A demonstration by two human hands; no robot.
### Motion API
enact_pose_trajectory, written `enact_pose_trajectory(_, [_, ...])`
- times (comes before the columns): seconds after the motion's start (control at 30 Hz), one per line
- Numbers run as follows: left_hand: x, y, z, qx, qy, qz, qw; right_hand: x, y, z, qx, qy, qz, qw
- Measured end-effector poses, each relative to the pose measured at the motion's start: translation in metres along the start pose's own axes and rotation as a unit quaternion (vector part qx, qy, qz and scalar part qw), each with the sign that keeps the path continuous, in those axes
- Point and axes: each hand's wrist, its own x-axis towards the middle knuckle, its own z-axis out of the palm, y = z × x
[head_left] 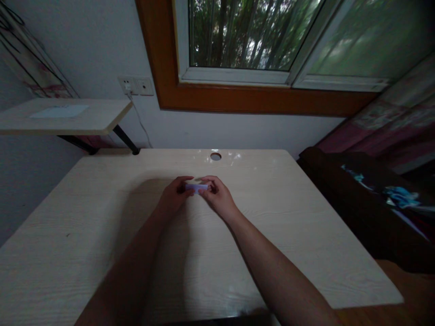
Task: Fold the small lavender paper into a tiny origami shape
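A small purple strip, which looks like folded paper (pixel 196 187), is held level between my two hands above the far middle of the pale wooden desk (pixel 272 244). My left hand (pixel 174 194) pinches its left end, thumb below and index finger above. At the right end, my right hand (pixel 218 192) grips it the same way, with the thumb at its lower edge. The fingertips of both hands come close together around the strip. Parts of its ends are hidden behind the fingers.
A round cable hole (pixel 215 156) sits near the desk's back edge. A raised shelf (pixel 112 118) on dark legs stands at the back left, with a sheet of paper (pixel 60 111) on it. Beyond the desk are a wall socket (pixel 136 86) and a window.
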Motion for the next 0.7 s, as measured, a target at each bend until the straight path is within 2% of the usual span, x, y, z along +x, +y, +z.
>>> enact_pose_trajectory(0.7, [-0.0032,0.0077,-0.0008,0.005,-0.002,-0.008,1.000,-0.0013,-0.0032,0.0004,-0.029,-0.013,-0.007,0.999])
